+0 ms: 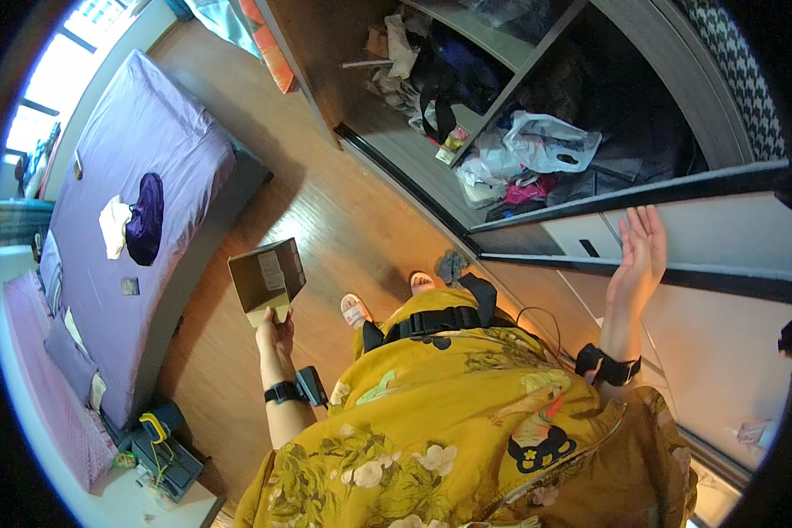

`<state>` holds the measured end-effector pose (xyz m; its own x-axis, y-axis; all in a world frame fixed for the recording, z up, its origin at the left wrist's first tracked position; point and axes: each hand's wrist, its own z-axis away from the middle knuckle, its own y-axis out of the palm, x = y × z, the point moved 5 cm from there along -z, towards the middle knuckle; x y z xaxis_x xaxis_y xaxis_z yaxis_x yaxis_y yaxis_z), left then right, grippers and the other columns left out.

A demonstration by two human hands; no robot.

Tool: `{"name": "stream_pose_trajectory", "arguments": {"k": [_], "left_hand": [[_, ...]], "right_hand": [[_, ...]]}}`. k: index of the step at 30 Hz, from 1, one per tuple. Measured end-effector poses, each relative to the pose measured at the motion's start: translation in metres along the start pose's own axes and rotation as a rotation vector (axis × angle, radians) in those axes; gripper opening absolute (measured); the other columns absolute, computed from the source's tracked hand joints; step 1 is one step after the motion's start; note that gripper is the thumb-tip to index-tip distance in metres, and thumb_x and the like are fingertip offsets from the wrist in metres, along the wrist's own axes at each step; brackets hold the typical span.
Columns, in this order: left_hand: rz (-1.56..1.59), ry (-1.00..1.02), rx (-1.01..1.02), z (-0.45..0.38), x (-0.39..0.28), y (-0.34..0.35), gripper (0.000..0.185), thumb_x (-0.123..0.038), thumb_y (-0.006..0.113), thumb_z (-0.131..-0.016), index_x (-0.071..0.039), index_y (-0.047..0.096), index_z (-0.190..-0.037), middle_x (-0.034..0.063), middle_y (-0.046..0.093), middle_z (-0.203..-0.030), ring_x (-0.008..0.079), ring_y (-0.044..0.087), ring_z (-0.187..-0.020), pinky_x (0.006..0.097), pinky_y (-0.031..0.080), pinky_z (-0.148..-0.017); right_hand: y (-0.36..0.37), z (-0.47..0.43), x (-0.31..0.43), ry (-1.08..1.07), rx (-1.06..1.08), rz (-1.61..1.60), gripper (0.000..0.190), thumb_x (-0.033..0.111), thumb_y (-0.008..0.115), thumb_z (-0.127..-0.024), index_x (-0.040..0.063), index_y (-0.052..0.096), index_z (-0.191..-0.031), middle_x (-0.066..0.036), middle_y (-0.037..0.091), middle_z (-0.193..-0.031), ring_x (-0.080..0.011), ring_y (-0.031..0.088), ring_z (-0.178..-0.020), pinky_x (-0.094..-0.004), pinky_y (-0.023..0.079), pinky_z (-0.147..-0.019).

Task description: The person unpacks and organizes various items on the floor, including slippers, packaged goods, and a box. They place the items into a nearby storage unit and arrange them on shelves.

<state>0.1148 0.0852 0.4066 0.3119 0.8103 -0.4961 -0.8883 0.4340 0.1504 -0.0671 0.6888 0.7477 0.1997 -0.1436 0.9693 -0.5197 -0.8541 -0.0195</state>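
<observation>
My left hand (275,334) grips the near edge of a cardboard box (251,280), whose top is open towards me and shows a pale label inside. No contents are visible in it. Off to the right, my right hand (640,247) lies with straight fingers against the edge of a sliding wardrobe door (699,224). It grasps nothing. Beyond that door the wardrobe stands open, with white plastic bags (548,142), a pink bundle (530,190) and dark fabric items inside.
A bed (105,317) with a lilac sheet fills the left side, holding a dark purple cloth (146,221) and a white cloth (114,226). A grey rag (450,267) lies on the wood floor (343,224) by the wardrobe track. A white cabinet (125,495) stands at lower left.
</observation>
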Motion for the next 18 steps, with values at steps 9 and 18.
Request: {"name": "stream_pose_trajectory", "arguments": {"k": [9,18], "left_hand": [[-0.103,0.173,0.051,0.040,-0.026,0.087,0.025,-0.025,0.054,-0.101,-0.012,0.052,-0.122,0.0022,0.067,-0.099,0.0219,0.070,-0.079,0.0265,0.050,-0.057],[-0.116,0.155,0.018,0.047,-0.019,0.047,0.028,-0.027,0.056,-0.101,-0.011,0.053,-0.124,0.0025,0.066,-0.101,0.0224,0.069,-0.083,0.0291,0.049,-0.064]], "right_hand": [[0.032,-0.006,0.002,0.054,0.122,-0.058,0.054,-0.001,0.046,-0.089,-0.011,0.039,-0.142,-0.026,0.040,-0.146,-0.0361,0.042,-0.137,-0.0414,0.049,-0.099],[0.186,-0.048,-0.011,-0.015,0.410,-0.159,0.061,-0.005,0.058,-0.084,-0.010,0.038,-0.141,-0.022,0.039,-0.145,-0.0372,0.040,-0.138,-0.0392,0.055,-0.092]]}}
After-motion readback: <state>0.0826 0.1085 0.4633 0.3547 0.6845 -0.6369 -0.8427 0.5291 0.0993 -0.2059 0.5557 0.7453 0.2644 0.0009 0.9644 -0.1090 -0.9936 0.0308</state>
